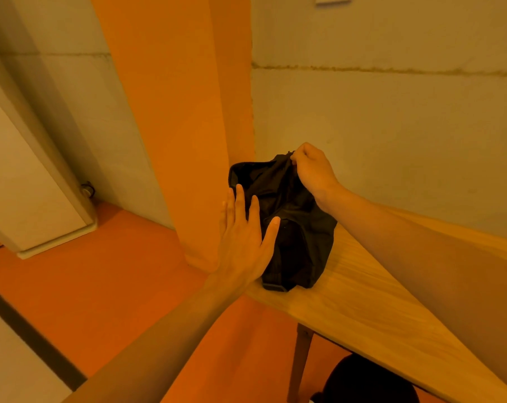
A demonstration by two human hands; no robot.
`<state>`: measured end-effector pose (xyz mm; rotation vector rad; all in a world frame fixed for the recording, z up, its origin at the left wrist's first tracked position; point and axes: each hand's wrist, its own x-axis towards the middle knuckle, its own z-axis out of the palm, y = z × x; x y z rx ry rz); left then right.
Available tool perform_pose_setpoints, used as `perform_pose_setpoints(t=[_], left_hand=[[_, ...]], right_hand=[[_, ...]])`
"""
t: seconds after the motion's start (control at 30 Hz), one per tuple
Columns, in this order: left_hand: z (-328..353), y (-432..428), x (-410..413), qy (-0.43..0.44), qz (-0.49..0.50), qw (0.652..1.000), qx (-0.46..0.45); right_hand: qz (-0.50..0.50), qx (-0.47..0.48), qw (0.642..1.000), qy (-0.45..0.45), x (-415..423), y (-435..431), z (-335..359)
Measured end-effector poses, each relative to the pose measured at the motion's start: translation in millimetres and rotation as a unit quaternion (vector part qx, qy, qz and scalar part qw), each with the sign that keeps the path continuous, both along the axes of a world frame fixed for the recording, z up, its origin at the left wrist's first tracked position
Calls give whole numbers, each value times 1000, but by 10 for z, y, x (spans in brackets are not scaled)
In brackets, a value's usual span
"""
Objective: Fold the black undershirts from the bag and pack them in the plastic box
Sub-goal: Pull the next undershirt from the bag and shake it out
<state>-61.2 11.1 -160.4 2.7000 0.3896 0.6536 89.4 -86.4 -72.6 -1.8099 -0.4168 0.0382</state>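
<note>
Head view, single lot. Black bag [293, 228]: stands at the end of the wooden table [362, 301], orange pillar [188, 141] at its 9 o'clock. Left hand [243, 242]: fingers straight, laid against the bag's 8 o'clock side, likely steadying it. Right hand [310, 170]: pinching fabric at the bag's 1 o'clock rim, probably to open the mouth. Undershirts indistinguishable inside; plastic box unseen.

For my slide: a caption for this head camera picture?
Right hand pinches the top of the black bag on the table; left hand rests against its side.
</note>
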Motion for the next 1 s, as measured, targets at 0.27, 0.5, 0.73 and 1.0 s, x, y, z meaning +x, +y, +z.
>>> perform_pose_setpoints(t=[0.27,0.5,0.73,1.0], left_hand=[[363,-85,210,-13,-39,999,-23],[583,-131,516,-23,-32,994,-101],[967,-625,562,-131,-87,980,-119],[1372,-1374,678,-34,-203,966,-154]], right_hand=[[19,109,992,63,-68,-182,241],[39,179,981,66,-134,-543,531],[8,245,967,63,-186,-1275,855],[-31,329,942,62,-248,-2077,1068]])
